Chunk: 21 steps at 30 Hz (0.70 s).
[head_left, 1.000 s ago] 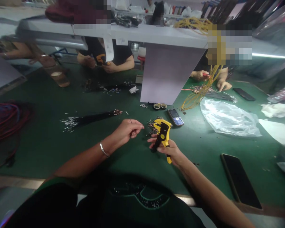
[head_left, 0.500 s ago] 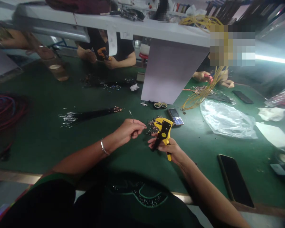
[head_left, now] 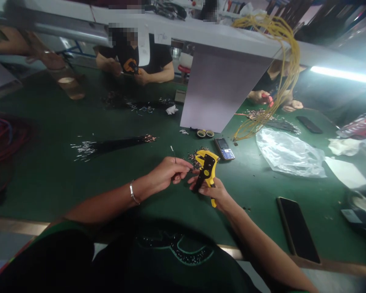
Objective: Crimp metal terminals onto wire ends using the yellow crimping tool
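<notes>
In my left hand (head_left: 170, 171) a short dark wire (head_left: 173, 154) is pinched, and its pale metal end sticks up above the fingers. My right hand (head_left: 214, 190) is wrapped round the handles of a yellow and black wire stripper (head_left: 208, 167). The stripper's jaws point up and to the left, close to my left fingertips. Behind the jaws lies a pile of small scraps (head_left: 192, 156), partly hidden by the tool. A bundle of black wires (head_left: 118, 143) rests on the green table to the left, silvery ends on one side and coppery ends on the other.
A keypad phone (head_left: 224, 149), tape rolls (head_left: 205, 133) and a clear plastic bag (head_left: 288, 154) lie beyond my hands. At right is a smartphone (head_left: 298, 228). A white divider (head_left: 222, 89) stands ahead. Yellow wires (head_left: 288, 61) hang from the shelf. Co-workers sit opposite, holding tools.
My left hand has shifted slightly right and down, nearer the stripper's jaws, with the wire still in it. The stripper in my right hand has moved a little left.
</notes>
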{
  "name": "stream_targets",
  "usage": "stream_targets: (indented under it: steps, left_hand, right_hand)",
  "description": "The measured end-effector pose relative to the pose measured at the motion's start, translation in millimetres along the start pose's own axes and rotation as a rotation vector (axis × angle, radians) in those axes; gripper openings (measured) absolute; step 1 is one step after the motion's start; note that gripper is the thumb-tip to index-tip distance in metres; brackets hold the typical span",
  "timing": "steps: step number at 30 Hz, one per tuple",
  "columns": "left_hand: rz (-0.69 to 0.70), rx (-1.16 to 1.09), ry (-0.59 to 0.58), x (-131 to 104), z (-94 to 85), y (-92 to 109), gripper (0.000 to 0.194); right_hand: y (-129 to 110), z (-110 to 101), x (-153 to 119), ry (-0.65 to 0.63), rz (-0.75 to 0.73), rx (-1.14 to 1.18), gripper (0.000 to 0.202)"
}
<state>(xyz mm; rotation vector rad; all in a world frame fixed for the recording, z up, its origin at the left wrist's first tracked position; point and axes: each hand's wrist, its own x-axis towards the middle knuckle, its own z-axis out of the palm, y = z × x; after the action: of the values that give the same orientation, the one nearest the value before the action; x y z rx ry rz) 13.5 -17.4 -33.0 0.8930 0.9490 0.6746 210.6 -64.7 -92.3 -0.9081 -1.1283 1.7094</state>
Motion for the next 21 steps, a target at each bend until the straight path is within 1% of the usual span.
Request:
stream_targets:
  steps: [5, 9, 13, 17, 21]
  left_hand:
    - [0.017, -0.014, -0.035, -0.2, 1.1, -2.8, 0.015]
    - [0.021, -0.003, -0.052, -0.5, 1.1, -5.3, 0.016]
    - [0.027, -0.003, -0.074, -1.5, 1.8, -6.4, 0.018]
    - [0.000, -0.006, -0.066, -2.7, 3.6, -5.0, 0.017]
    - [-0.016, -0.004, -0.057, -3.2, 4.9, -2.8, 0.017]
  right_hand:
    - [0.7, 4.6, -2.0, 0.047, -0.003, -0.062, 0.051]
    - [1.9, 6.4, -2.6, 0.055, -0.008, -0.106, 0.045]
    - [5.2, 6.8, -2.2, 0.071, -0.023, -0.093, 0.042]
    - [7.0, 8.1, -1.9, 0.086, -0.029, -0.093, 0.040]
    - [4.6, 14.2, -3.5, 0.129, -0.058, -0.189, 0.033]
